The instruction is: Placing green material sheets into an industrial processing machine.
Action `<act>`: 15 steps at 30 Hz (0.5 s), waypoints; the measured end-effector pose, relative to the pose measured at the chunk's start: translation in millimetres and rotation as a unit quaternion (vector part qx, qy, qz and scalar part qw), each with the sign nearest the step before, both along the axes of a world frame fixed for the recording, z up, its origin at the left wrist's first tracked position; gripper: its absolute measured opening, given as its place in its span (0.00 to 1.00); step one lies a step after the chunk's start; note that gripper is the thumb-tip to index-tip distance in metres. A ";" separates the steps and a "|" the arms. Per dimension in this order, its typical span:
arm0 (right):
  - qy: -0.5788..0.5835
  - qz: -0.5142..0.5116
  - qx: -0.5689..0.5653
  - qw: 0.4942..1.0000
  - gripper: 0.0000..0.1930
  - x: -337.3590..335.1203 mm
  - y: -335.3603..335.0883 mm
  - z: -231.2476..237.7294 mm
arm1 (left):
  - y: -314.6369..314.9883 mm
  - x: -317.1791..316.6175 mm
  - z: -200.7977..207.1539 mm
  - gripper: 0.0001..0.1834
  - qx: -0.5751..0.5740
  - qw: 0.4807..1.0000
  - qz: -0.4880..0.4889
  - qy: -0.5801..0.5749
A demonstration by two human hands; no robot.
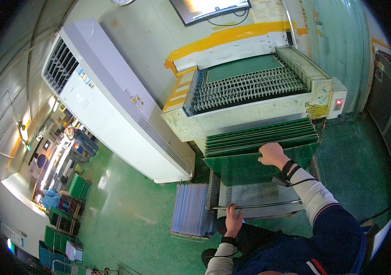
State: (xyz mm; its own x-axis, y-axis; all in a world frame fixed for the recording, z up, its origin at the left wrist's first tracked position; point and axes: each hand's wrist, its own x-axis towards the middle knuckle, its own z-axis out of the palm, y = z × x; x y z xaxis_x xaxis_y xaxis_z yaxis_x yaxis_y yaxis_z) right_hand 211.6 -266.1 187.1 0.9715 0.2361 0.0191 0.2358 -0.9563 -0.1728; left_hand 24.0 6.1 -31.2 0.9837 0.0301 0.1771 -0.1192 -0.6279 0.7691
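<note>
My right hand (272, 155) is closed at the top edge of the front green board (236, 168), its fingertips partly hidden by the hand itself. Behind that board several more thin green boards (259, 135) stand upright in a row, leaning slightly. They sit in a rack (213, 190) with slotted sides, on the floor before me. Lower down, my left hand (233, 222) has its fingers curled over the metal bar (268, 204) across the rack's near side. Dark bands with cords circle both wrists.
Beyond the rack stands a roller conveyor machine (246, 112) with a green board (246, 68) on its rollers. A tall white air conditioner (117, 105) is at its left. A rack of bluish upright sheets (189, 211) stands left of my rack. People work at far-left benches.
</note>
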 end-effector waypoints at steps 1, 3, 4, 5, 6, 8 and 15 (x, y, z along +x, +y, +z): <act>0.007 -0.001 -0.001 1.000 0.17 0.3 0.2 0.5 | 0.2 -0.4 -0.1 0.22 0.004 1.000 -0.002 -0.010; 0.014 -0.004 -0.002 1.000 0.17 0.4 0.0 1.6 | -0.3 -0.3 2.0 0.22 0.008 1.000 -0.005 -0.019; 0.014 -0.005 -0.004 1.000 0.17 0.4 0.0 2.1 | -0.7 -0.1 2.9 0.22 0.000 1.000 -0.007 -0.017; 0.014 -0.005 -0.005 1.000 0.17 0.2 0.3 2.4 | -0.4 -0.4 2.6 0.22 -0.007 1.000 -0.008 -0.015; 0.014 -0.005 -0.005 1.000 0.17 1.0 0.1 -0.1 | -0.1 -0.2 2.2 0.22 -0.007 1.000 -0.008 -0.015; -0.026 -0.004 0.015 1.000 0.16 2.4 -0.5 -5.4 | 0.3 0.6 1.7 0.22 0.001 1.000 -0.010 -0.020; 0.012 -0.004 -0.004 1.000 0.17 1.4 0.1 -1.0 | 1.2 -0.1 1.5 0.22 -0.005 1.000 -0.011 -0.013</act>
